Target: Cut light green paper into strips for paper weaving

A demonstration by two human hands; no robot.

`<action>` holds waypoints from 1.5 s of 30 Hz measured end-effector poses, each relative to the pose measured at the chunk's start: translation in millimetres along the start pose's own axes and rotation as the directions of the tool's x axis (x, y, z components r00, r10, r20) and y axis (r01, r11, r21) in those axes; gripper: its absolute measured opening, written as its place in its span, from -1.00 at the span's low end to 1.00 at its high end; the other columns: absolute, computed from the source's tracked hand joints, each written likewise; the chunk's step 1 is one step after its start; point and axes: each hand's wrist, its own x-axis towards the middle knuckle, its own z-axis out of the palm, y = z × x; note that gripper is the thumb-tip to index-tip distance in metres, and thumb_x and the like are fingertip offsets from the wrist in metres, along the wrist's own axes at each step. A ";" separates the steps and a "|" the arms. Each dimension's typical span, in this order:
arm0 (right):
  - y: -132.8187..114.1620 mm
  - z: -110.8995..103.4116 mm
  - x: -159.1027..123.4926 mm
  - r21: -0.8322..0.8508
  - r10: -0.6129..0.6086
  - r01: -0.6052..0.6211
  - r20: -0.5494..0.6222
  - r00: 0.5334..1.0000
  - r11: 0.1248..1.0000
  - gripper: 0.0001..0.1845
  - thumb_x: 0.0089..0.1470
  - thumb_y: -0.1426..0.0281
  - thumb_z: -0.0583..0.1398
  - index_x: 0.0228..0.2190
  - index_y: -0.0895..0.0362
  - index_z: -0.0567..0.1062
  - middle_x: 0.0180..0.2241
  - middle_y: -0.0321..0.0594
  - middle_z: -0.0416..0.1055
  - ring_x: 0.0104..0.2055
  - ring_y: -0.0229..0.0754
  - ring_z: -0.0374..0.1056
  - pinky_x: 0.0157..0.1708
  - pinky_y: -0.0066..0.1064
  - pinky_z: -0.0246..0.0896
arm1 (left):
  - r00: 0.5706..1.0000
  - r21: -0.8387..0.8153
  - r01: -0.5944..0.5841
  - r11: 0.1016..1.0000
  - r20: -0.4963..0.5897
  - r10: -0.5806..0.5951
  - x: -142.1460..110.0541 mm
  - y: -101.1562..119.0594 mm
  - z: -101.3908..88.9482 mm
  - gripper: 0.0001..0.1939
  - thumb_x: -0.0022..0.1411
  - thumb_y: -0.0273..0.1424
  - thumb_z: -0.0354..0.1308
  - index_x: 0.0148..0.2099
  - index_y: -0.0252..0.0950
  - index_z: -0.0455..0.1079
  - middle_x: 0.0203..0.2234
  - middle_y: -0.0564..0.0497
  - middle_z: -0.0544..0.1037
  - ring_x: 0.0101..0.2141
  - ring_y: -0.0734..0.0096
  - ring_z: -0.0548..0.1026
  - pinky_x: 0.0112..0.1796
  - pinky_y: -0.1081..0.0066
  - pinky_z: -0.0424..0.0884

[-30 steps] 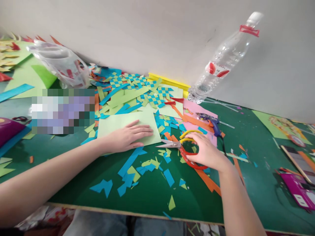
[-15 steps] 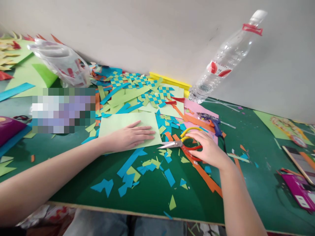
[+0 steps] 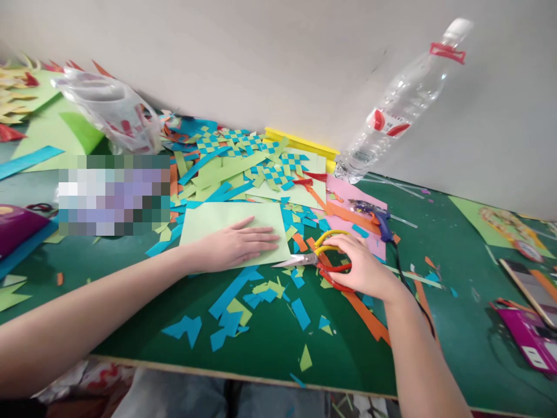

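My left hand (image 3: 239, 245) lies flat, fingers stretched out, on a sheet of pale green paper (image 3: 211, 219). With my right hand (image 3: 363, 262) I hold a pair of scissors (image 3: 304, 260) by its yellow and red handles. The blades point left, at the sheet's lower right corner, and look nearly closed. Whether they touch the paper I cannot tell. Blue and green paper scraps (image 3: 265, 293) lie just in front of the sheet. An orange paper strip (image 3: 368, 318) runs below my right hand.
Behind the sheet are checkered blue-and-green woven paper pieces (image 3: 274, 173). A tall plastic bottle (image 3: 409, 96) stands at the wall, near a blue glue gun (image 3: 383, 225) on pink paper. A plastic-wrapped cup (image 3: 117, 110) is at left; a purple pouch-like object (image 3: 526, 337) lies right.
The green sheet and my left hand have shifted slightly right. The scissors have moved a little left, and their blades have come closer together.
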 end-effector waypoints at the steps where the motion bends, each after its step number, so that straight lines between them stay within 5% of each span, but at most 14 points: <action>1: 0.3 -0.3 0.0 0.003 -0.004 0.004 0.004 1.000 1.000 -0.53 -0.08 0.38 0.28 -0.07 -0.02 0.38 0.01 -0.17 0.39 0.15 0.06 0.23 0.12 0.03 0.11 | 1.000 0.000 0.004 1.000 0.005 -0.004 0.1 0.2 -0.3 -0.52 0.45 -0.37 -0.19 0.36 -0.04 0.00 0.31 0.09 0.13 0.31 0.42 0.03 0.31 0.21 -0.41; 9: 11.0 -4.0 -5.1 0.007 0.019 -0.019 0.038 0.999 1.000 -0.50 -0.12 0.37 0.29 -0.07 -0.05 0.39 0.07 -0.19 0.35 0.21 0.06 0.16 0.16 0.06 0.05 | 1.000 -0.017 0.007 1.000 0.019 -0.007 0.5 0.2 -1.6 -0.51 0.44 -0.39 -0.19 0.36 -0.02 -0.02 0.31 0.10 0.11 0.31 0.43 0.03 0.30 0.21 -0.43; 21: -9.8 1.0 -1.2 -0.001 -0.013 0.013 0.053 0.999 1.000 -0.51 -0.14 0.37 0.29 -0.10 -0.03 0.38 0.01 -0.18 0.38 0.17 0.06 0.20 0.16 0.03 0.01 | 1.000 -0.024 0.010 1.000 -0.014 -0.010 0.6 -0.2 0.2 -0.52 0.44 -0.39 -0.18 0.35 -0.02 0.01 0.30 0.09 0.16 0.30 0.41 0.06 0.30 0.17 -0.48; 45: -18.3 5.5 -2.6 0.010 0.001 -0.001 0.048 0.999 1.000 -0.51 -0.08 0.34 0.28 -0.06 -0.04 0.35 0.03 -0.17 0.35 0.14 0.06 0.20 0.07 -0.05 0.15 | 0.999 0.019 0.040 0.999 0.008 -0.040 5.0 2.9 0.8 -0.50 0.43 -0.42 -0.21 0.36 -0.04 -0.03 0.32 0.10 0.10 0.32 0.42 0.01 0.28 0.15 -0.54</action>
